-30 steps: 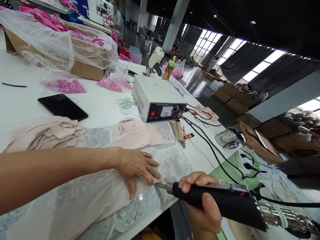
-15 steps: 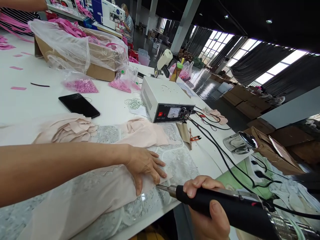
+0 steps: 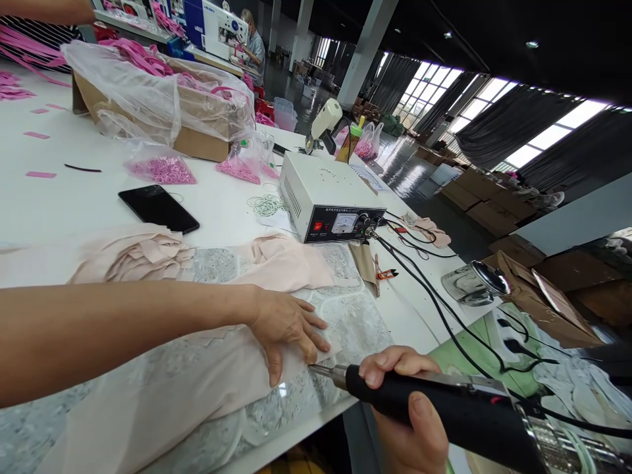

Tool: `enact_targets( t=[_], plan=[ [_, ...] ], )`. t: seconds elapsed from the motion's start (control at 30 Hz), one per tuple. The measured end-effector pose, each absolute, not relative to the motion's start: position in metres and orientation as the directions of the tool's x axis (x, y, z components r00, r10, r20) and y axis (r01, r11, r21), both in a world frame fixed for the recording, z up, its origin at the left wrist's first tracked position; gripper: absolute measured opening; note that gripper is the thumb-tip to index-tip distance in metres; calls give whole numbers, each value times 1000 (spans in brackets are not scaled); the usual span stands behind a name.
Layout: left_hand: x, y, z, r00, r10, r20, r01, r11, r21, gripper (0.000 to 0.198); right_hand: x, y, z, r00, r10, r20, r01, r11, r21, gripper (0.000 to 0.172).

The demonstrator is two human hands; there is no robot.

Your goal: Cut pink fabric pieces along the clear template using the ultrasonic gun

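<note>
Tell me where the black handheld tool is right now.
In the head view, the black handheld tool is at the lower right, in the right hand, its metal tip beside the left hand, which lies on the pale fabric.

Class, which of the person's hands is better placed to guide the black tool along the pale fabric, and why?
Likely the right hand: it grips the black tool, whose metal tip points toward the pale fabric. The left hand is spread on that fabric.
</note>
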State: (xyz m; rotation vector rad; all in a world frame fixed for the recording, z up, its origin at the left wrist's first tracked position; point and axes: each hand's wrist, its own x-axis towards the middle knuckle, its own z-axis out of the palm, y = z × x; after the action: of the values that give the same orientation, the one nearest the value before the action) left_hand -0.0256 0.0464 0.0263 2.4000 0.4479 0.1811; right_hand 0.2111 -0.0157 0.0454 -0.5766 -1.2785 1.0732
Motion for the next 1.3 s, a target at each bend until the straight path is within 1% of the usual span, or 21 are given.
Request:
enact_targets(
  t=[0.33, 0.47, 0.83, 0.97, 1.1, 1.3],
  plan=[
    [-26, 48, 25, 926, 378, 11, 275, -691, 669, 52, 202, -21, 50, -47, 870, 490, -335, 449, -829, 18],
    [-26, 48, 27, 925, 379, 6, 274, -679, 681, 50, 200, -21, 51, -80, 862, 501, -342, 448, -826, 17],
    [-25, 47, 26, 908, 414, 63, 246, -651, 718, 50, 199, -20, 53, -88, 868, 489, -308, 443, -842, 13],
    [-24, 47, 26, 898, 433, 77, 242, -634, 735, 48, 195, -24, 56, -99, 859, 503, -309, 453, -836, 15],
    [-26, 48, 26, 907, 414, 79, 223, -631, 743, 48, 190, -30, 57, -103, 872, 479, -316, 428, -847, 16],
    [-26, 48, 24, 910, 403, 93, 210, -644, 736, 47, 189, -30, 56, -142, 864, 483, -299, 428, -853, 16]
  ],
)
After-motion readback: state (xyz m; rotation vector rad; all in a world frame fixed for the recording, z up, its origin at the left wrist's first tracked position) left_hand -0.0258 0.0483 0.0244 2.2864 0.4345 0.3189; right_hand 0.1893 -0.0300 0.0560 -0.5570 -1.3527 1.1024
